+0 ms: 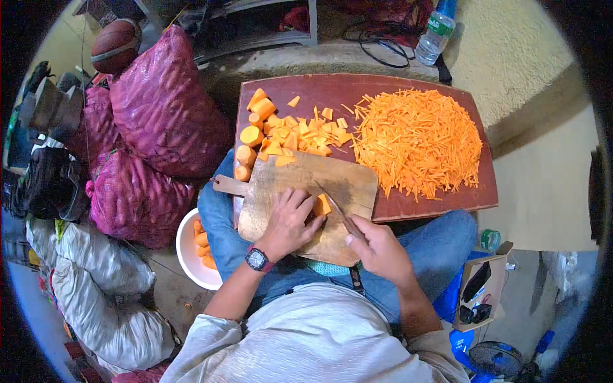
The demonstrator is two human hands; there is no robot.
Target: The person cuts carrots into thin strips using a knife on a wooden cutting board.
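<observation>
A wooden cutting board (pixel 268 217) lies on the near edge of the dark red tabletop (pixel 306 89), over my lap. On it my left hand (pixel 290 222) pins an orange carrot piece (pixel 323 205) with curled fingertips and thumb. My right hand (pixel 381 250) is wrapped round the handle of a knife (pixel 352 228). The narrow blade lies along the right side of the carrot piece, its tip pointing away from me. Behind the board are cut carrot chunks and slices (pixel 313 133). A large heap of carrot sticks (pixel 418 142) covers the right part of the tabletop.
A white basin (pixel 187 255) with carrots stands on the floor left of my leg. Full pink-red net sacks (pixel 166 105) and white sacks (pixel 102 313) crowd the left side. A plastic bottle (pixel 437 39) stands behind the tabletop; an open box (pixel 469 300) is at right.
</observation>
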